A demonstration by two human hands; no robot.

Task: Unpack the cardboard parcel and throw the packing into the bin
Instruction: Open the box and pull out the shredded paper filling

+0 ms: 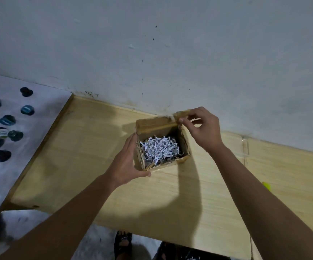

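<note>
Your way into the box is from straight above: top's open, but shredded paper fills the inside. At 12 o'clock the raised flap blocks entry, w/ the wall just behind it, so little room there. Your left hand covers the box's 9 o'clock side, your right hand sits at 1 o'clock on the flap. Bare tabletop lies free at 6 and 3 o'clock. Dark round caps crowd the far 9 o'clock area, well apart.
</note>
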